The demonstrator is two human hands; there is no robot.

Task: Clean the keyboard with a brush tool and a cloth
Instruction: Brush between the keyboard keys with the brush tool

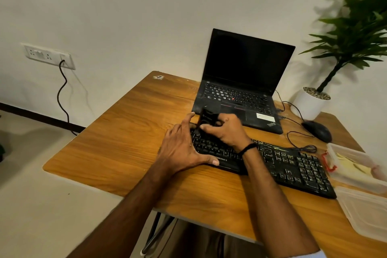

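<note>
Keyboard (293, 165) brushing looks underway: right hand (226, 132) grips black brush tool (206, 118), left hand (180, 146) spread flat steadying it, wiping not yet done

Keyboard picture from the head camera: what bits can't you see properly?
1. Brush tool: head view, motion-blurred and partly wrapped by the right hand; bristles unclear.
2. Keyboard: left keys covered by the left hand and right hand.
3. Clear container: cut by right edge; contents blurred.
4. Plant: cut by top-right corner.
</note>
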